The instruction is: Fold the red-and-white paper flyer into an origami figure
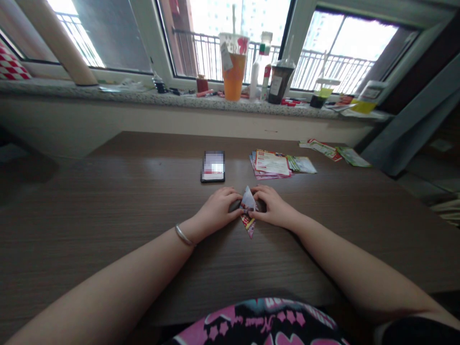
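A small folded piece of printed paper (pixel 248 211), diamond-shaped with white and red-pink faces, lies on the brown wooden table (pixel 108 215) at the middle. My left hand (pixel 216 209) pinches its left side with curled fingers. My right hand (pixel 273 207) pinches its right side in the same way. The two hands meet over the paper and hide its middle. A silver bangle (pixel 184 235) sits on my left wrist.
A phone (pixel 213 166) lies just beyond my hands. To its right is a stack of printed leaflets (pixel 272 163), with more leaflets (pixel 325 148) at the far right edge. The stone windowsill (pixel 143 97) holds an orange drink cup (pixel 234 64), a dark drink cup (pixel 279 82) and bottles.
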The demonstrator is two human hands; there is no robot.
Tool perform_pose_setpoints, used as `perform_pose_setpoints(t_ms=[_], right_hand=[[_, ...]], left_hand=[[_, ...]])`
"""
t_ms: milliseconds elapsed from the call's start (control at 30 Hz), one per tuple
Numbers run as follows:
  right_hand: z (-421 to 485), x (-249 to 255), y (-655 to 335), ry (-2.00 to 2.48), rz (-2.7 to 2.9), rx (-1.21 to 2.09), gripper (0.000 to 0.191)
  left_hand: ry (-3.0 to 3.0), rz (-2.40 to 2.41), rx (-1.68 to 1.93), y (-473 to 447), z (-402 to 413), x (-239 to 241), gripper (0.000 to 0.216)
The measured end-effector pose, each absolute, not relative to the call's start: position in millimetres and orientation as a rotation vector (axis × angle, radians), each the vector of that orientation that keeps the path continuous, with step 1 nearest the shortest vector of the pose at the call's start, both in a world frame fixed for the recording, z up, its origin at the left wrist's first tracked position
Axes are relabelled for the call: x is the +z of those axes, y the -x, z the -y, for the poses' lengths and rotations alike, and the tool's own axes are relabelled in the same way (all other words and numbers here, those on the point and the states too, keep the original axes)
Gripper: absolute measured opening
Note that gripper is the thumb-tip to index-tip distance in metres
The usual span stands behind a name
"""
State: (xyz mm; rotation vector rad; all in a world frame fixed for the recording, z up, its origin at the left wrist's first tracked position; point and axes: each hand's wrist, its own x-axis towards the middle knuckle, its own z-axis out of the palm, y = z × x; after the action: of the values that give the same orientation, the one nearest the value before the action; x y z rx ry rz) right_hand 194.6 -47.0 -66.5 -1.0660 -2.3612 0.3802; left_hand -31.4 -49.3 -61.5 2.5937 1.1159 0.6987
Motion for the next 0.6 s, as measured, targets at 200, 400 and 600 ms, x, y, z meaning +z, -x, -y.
perform_pose_setpoints(t_ms=[200, 400, 600], right_hand=[[44.4, -68.4, -195.4, 1.052, 2.364, 0.4, 0.007], [44.2, -66.5, -195.7, 0.973, 2.354, 0.309, 0.009], [46.1, -59.3, -196.5, 0.931, 2.442, 0.379, 0.01]], left_hand=[[-2.582, -1.126, 0.746, 32.4, 46.7, -63.7, 0.017], [-2.549, -1.061, 0.835, 32.1, 44.0, -65.9, 0.011], [-2.555, -1.035, 0.793, 31.8, 42.4, -71.0, 0.018]])
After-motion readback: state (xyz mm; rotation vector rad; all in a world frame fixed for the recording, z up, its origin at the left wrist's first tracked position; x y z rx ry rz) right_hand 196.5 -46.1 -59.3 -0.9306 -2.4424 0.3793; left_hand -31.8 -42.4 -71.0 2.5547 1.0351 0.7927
